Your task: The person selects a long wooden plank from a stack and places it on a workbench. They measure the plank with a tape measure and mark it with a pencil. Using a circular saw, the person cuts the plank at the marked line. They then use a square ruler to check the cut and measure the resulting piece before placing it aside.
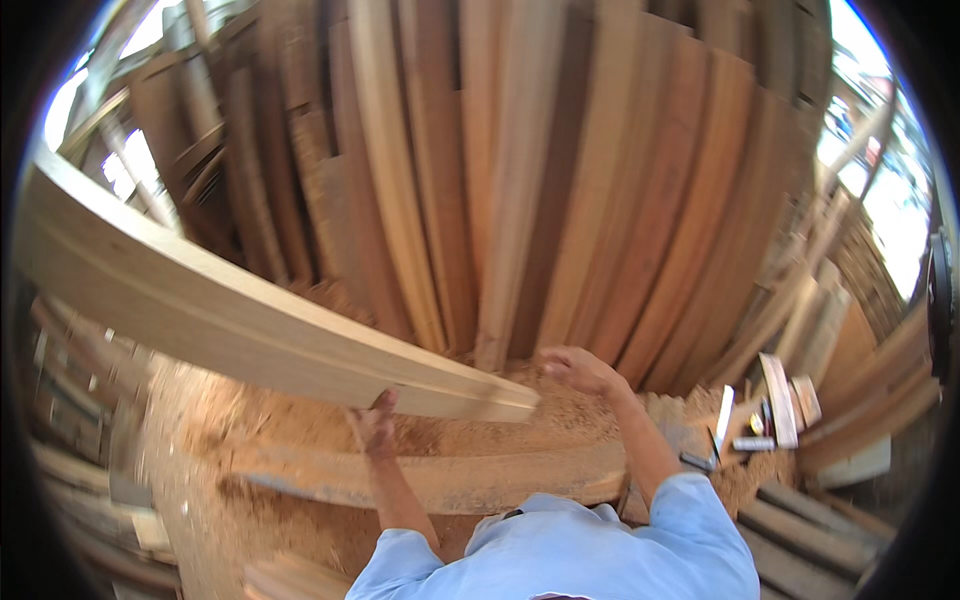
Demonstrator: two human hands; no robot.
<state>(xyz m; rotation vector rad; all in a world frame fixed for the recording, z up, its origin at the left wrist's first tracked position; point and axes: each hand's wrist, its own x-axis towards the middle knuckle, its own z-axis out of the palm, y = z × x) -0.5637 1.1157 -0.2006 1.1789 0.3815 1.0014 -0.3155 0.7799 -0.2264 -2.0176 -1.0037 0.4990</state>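
Observation:
A long, pale wooden plank (270, 330) slants from the far left edge down to its end near the middle of the head view. My left hand (377, 425) grips its lower edge near that end, thumb up against the broad face; the other fingers are partly hidden. Just beyond the plank's end, apart from it, is my right hand (580, 370). Its fingers are curled closed and slightly blurred, so I cannot make out whether anything is in them. Below the plank lies a thick wooden beam (450, 480) dusted with sawdust.
Many upright boards (570, 190) lean in a row ahead. Reddish sawdust (220, 410) covers the ground. To the right, small tools (755, 442) and short wood pieces (778, 400) lie by a board stack (880, 390). More timber (90, 490) is piled at the left.

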